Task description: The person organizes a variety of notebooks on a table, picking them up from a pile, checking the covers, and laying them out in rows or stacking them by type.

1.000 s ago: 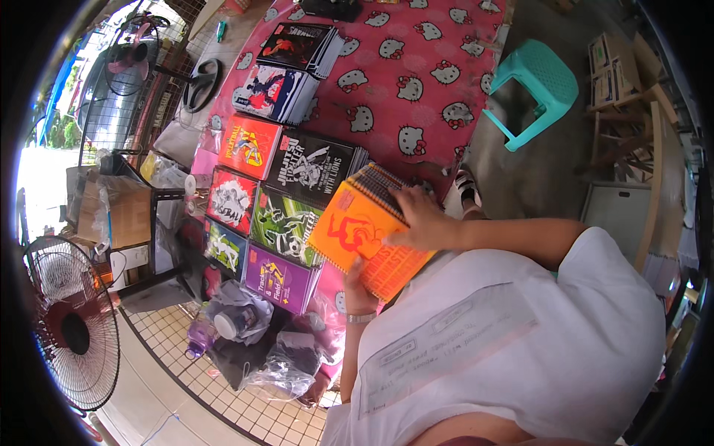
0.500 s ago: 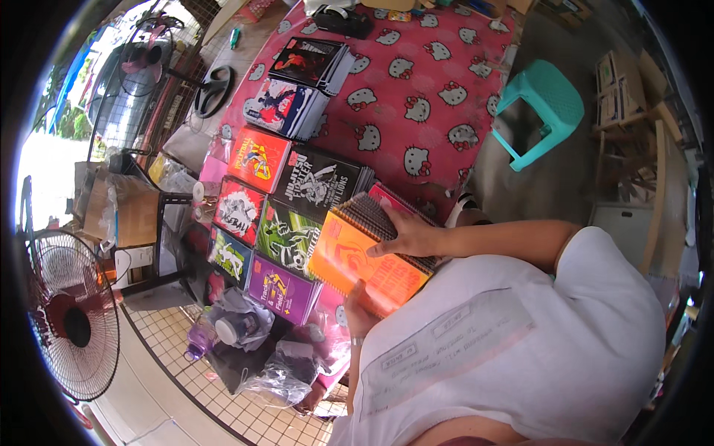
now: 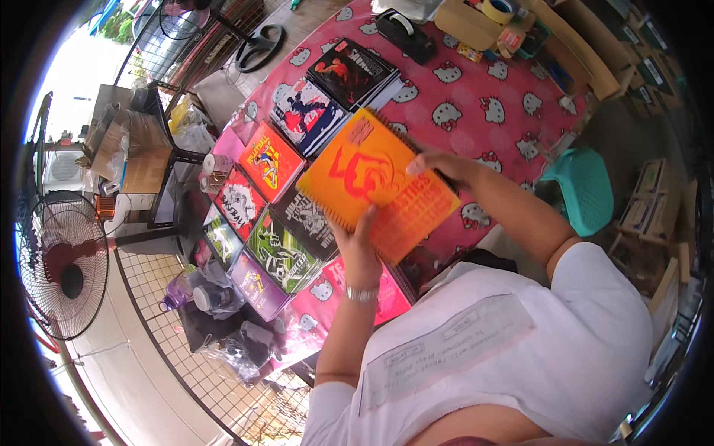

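- a notebook with a glossy red, black and white cover (image 3: 239,199) lies in rows of others on the counter under pink, cat-patterned cloth (image 3: 509,134).
- a black notebook with white lettering (image 3: 299,223) shows past the orange one's metal coil, which could snag it if lowered at a slant.
- the left hand (image 3: 357,249) grips the near edge, thumb on top, fingers hidden.
- the bright orange spiral-bound notebook (image 3: 383,182) is held above the counter; any copies beneath could slide apart under uneven pressure.
- the right hand (image 3: 452,167) grips the right edge; early release could tip the load.
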The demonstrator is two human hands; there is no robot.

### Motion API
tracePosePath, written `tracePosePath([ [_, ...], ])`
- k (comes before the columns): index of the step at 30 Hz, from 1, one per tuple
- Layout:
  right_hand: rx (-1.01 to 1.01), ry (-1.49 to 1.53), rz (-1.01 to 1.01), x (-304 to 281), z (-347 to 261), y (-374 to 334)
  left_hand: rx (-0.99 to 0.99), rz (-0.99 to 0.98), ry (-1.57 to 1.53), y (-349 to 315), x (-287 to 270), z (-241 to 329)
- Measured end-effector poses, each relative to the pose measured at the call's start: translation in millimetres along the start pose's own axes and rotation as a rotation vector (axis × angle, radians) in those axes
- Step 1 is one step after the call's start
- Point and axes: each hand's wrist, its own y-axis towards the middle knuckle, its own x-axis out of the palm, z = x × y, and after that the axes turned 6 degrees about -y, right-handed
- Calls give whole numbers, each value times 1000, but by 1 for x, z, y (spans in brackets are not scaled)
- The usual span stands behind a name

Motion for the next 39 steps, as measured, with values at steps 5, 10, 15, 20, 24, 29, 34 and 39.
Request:
tracePosePath([
  [5, -41, 70, -33, -102, 24, 71, -830, 293, -1159, 83, 65, -24],
  [10, 186, 113, -77, -128, 67, 137, -883, 269, -720, 72, 95, -97],
  [15, 361, 100, -65, -140, 82, 168, -1012, 297, -808, 63, 78, -83],
  [20, 229, -27, 229, -110, 79, 157, -829, 489, -657, 18, 17, -50],
  [24, -81, -434, 234, -127, 101, 157, -867, 530, -483, -84, -22, -69],
  [29, -314, -1425, 834, -107, 108, 168, -1260, 484, -484, -210, -28, -111],
  [34, -782, -1046, 626, -1, 130, 66, -1437, 440, -1143, -249, -22, -137],
  [39, 417, -404, 494, 43, 263, -2, -1397, 265, -1277, -216, -21, -127],
])
